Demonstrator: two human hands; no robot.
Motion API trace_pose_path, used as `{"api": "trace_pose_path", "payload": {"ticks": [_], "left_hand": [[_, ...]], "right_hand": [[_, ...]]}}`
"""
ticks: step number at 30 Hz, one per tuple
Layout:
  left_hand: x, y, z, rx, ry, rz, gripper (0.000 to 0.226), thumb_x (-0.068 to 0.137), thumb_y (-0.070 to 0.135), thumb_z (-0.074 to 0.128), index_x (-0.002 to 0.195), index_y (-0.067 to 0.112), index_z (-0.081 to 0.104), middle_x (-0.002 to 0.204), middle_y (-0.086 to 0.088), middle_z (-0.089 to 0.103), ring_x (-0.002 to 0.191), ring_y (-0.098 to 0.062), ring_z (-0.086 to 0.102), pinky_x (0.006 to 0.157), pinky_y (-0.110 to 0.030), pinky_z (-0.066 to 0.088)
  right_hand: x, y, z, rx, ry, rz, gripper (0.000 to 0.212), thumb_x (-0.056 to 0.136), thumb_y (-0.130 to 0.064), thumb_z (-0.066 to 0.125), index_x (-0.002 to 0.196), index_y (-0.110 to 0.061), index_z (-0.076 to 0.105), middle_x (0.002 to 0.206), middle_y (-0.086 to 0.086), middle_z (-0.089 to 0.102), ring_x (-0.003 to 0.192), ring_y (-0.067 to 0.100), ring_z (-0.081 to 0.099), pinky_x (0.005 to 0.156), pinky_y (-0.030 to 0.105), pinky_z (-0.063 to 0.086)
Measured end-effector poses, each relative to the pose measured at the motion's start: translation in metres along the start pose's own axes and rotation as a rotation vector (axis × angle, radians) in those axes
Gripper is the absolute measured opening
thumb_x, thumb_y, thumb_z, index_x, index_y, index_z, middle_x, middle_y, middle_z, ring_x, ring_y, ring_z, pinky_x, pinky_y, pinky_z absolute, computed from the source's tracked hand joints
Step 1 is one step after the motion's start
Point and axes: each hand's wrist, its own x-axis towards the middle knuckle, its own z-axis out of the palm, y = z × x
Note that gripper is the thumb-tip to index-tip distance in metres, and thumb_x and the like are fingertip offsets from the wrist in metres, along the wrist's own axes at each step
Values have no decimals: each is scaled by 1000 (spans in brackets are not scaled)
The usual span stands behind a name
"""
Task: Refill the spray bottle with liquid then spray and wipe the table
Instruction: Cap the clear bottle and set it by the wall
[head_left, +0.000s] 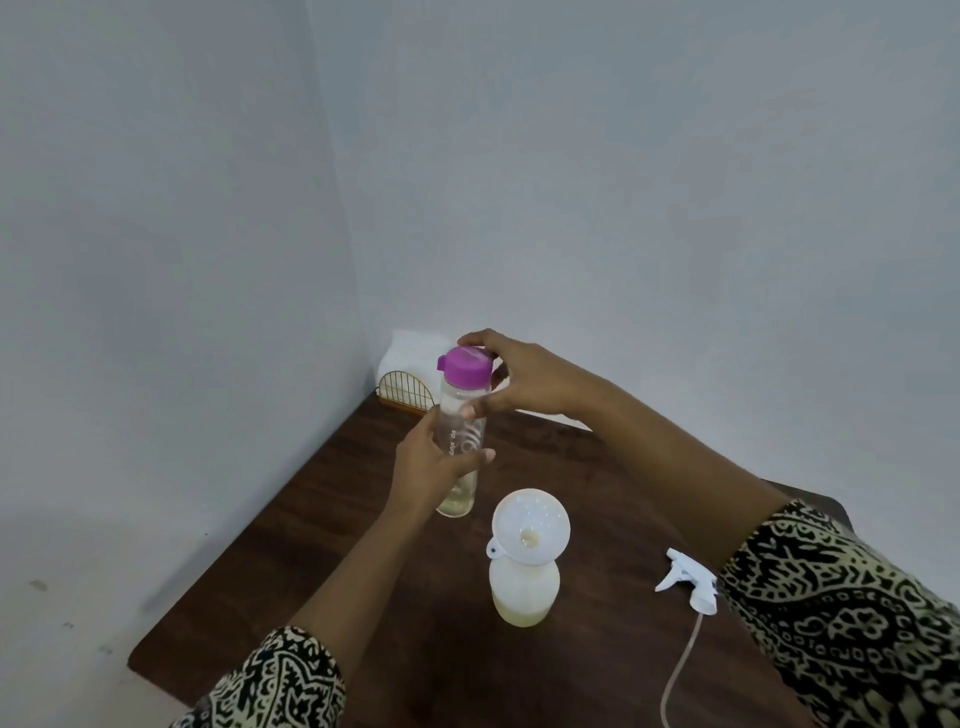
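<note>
On the dark wooden table stands the white spray bottle with a funnel in its neck. Just beyond it, the left hand curls its fingers round an upright clear bottle. The right hand pinches its purple cap from above. The spray head lies apart, to the right.

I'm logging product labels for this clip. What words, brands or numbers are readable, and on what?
"sip slurp": small white print running along the clear bottle, partly behind the left hand; reading uncertain.
Larger white lettering beside it: too blurred to read.
No text visible on the purple cap, spray bottle, funnel or trigger head.
</note>
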Motion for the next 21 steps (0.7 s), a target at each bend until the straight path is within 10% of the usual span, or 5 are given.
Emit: {"api": "trace_pose_path", "payload": {"ticks": [8, 15, 21], "left_hand": [[46, -34, 20, -123, 120, -145, 65, 62, 32, 87, 118, 22, 57, 115, -3, 64, 103, -20, 63, 93, -44, 52], [97, -73, 48, -155, 163, -263, 53, 69, 15, 84, 116, 14, 58, 109, -2, 66, 101, -21, 63, 86, -33, 52], [156, -92, 73, -57, 114, -249, 58, 69, 11, 83, 121, 12, 56, 108, 1, 62, 102, -20, 59, 88, -31, 48]], "right_hand": [[-44, 157, 70, -7, 150, 504, 50, 91, -37, 60, 132, -12, 50, 131, 3, 56, 123, 21, 51, 100, 32, 40], [-81, 248, 182, -459, -43, 549, 71, 94, -52, 38, 152, -27, 5, 161, 4, -1, 148, 21, -2, 117, 47, 9], [-90, 273, 200, -500, 46, 498, 87, 77, -64, 41, 150, -26, 15, 149, 4, 38, 138, 19, 27, 112, 42, 7]]}}
